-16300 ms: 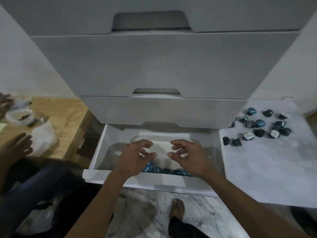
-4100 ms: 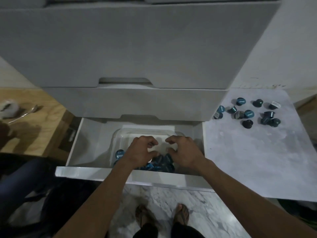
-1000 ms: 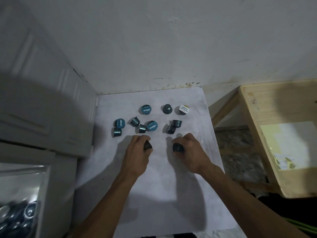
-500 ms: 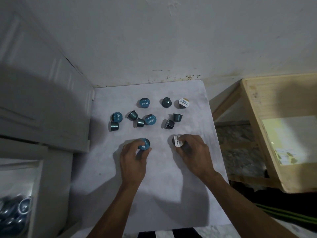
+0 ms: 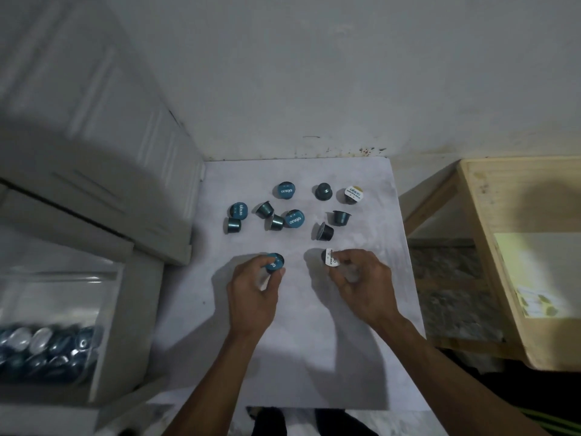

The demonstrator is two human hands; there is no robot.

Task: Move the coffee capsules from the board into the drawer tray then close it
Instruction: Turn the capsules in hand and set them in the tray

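Each hand, left hand (image 5: 251, 297) and right hand (image 5: 361, 281), pinches a capsule (image 5: 274, 262) that looks light, rigid, best gripped by its sides.

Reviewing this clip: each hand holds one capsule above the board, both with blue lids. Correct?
Not quite. The head view shows the left hand holding a blue-lidded capsule, but the right hand holds a white-lidded capsule above the board.

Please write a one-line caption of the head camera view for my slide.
Left hand pinches a blue-lidded coffee capsule, right hand a white-lidded capsule, above the white marbled board.
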